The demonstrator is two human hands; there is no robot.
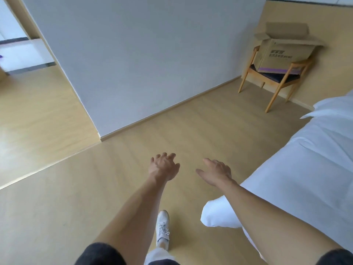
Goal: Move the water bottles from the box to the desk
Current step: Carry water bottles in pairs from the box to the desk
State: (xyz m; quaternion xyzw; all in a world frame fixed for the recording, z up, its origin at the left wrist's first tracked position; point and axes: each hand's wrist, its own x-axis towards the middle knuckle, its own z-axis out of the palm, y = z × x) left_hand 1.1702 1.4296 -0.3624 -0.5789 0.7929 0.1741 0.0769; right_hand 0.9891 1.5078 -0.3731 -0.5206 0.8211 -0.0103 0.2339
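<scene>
walking: the step in hand looks like the approach to the box, nothing picked up yet
left hand [164, 166]: held out ahead, fingers loose and spread, empty
right hand [215, 172]: out ahead, fingers straight, empty
bed [309, 159]: close on the right
box [282, 52]: flaps open, on a chair [267, 77] in the far corner; bottles not visible
next: cross the floor, reach inside

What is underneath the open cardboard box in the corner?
The cardboard box sits on the dark seat of a wooden armchair, flaps open, between the armrests. Its walls hide the inside from this angle, so no bottles can be seen. Both hands are empty.
</scene>
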